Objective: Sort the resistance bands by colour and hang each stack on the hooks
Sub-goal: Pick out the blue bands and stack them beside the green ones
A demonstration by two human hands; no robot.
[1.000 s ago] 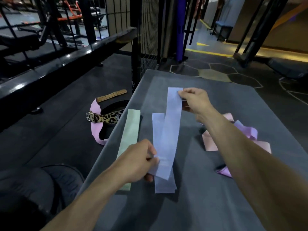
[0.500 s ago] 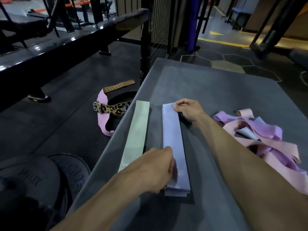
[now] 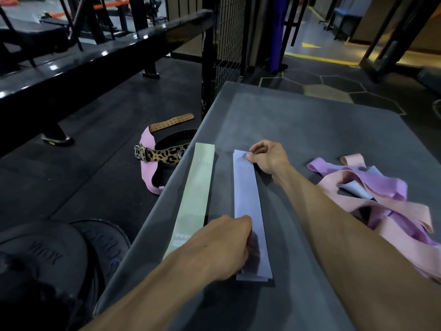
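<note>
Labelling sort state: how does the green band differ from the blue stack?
The green band is pale green; the blue stack is pale blue. No hand grips the green band, while the right hand pinches the blue stack's far end and the left hand holds its near end. Both lie flat lengthwise, side by side, apart, on the grey table.

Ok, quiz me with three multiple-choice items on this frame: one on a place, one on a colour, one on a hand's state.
1. Where is the unsorted pile of bands?
A. right of the blue stack
B. on the floor
C. left of the green band

2. What colour is the band left of the blue stack?
A. red
B. pale green
C. black

3. What is the right hand doing?
A. hanging idle
B. pinching the blue stack's far end
C. holding a belt

Answers: 1 A, it lies on the table beyond the right forearm. 2 B, the green band lies flat alongside. 3 B, fingers meet on the far end.
</note>
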